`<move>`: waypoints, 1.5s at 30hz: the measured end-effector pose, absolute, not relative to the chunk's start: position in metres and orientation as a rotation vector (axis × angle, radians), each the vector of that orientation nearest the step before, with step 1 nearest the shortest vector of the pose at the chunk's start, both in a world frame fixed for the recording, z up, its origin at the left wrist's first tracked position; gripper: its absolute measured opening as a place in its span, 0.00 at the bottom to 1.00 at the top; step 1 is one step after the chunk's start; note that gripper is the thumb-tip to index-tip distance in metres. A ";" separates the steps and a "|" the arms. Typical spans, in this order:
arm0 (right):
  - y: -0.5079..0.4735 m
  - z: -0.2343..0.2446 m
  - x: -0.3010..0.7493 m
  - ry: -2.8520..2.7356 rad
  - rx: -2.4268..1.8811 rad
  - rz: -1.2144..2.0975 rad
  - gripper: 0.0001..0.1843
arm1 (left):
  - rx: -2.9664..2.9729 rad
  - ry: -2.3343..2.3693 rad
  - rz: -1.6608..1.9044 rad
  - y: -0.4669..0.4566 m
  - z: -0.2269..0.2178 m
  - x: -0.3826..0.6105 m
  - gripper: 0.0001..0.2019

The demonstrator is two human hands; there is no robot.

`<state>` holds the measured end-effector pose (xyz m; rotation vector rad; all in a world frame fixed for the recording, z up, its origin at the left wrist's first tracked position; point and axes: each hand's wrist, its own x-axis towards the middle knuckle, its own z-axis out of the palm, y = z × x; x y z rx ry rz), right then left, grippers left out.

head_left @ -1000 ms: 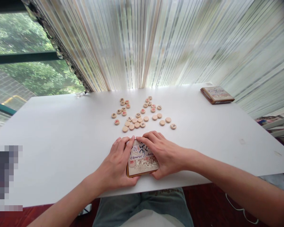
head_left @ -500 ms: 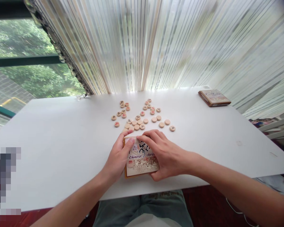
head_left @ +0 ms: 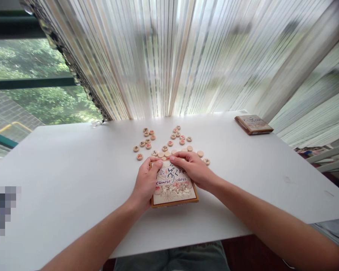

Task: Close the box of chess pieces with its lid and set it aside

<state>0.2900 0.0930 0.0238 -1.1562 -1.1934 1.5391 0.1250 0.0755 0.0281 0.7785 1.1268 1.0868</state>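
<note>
A flat Chinese chess box (head_left: 173, 186) with a printed lid lies on the white table (head_left: 73, 177) in front of me. My left hand (head_left: 145, 183) grips its left edge, fingers curled over the far left corner. My right hand (head_left: 192, 167) grips the far right corner, fingers bent over the top edge. Several round wooden chess pieces (head_left: 166, 141) with red or black characters are scattered just beyond the box, some right at my fingertips.
A second, similar box (head_left: 253, 124) lies at the table's far right corner. A striped curtain (head_left: 186, 56) hangs along the far edge, with a window (head_left: 31, 90) at the left. The table's near edge is close to my body.
Both hands have slid forward along the box to its far corners, uncovering most of the lid. The box has shifted a little away from me towards the pieces.
</note>
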 end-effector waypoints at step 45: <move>0.067 0.024 0.293 -0.830 -1.078 1.747 0.31 | 0.799 1.123 1.018 0.064 0.017 0.122 0.24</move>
